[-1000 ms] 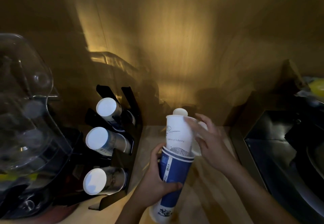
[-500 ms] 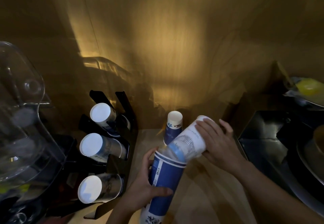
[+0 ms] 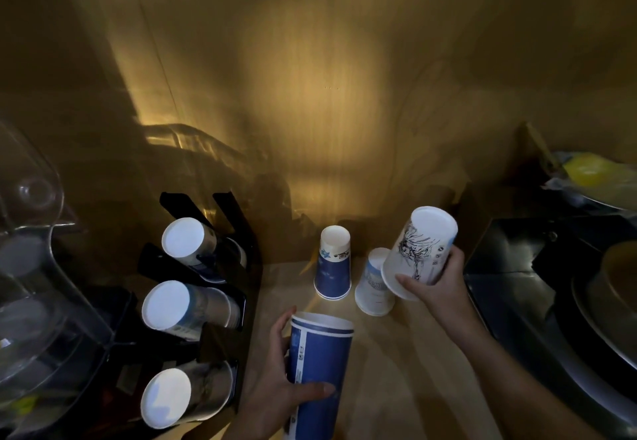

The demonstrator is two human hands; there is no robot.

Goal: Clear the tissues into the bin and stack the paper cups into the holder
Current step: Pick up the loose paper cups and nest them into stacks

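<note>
My left hand (image 3: 275,395) grips a stack of blue paper cups (image 3: 319,367) near the bottom centre, rims upward. Up and to the right, my right hand (image 3: 436,283) holds a white paper cup with a black drawing (image 3: 418,250), tilted, its base pointing up and right. Two cups stand upside down on the wooden counter: a blue cup (image 3: 332,267) and a white cup (image 3: 374,284) partly behind the held one. The black cup holder (image 3: 220,267) at the left carries three rows of cups lying on their sides, bases toward me. No tissues or bin are visible.
A clear plastic container (image 3: 31,267) fills the far left. A dark metal appliance with a round pan (image 3: 568,301) stands at the right, and something yellow (image 3: 589,171) lies behind it. A wooden wall closes the back of the counter (image 3: 396,370).
The white cup has come out of the blue stack and moved up to the right in my right hand. The blue stack has stayed in my left hand.
</note>
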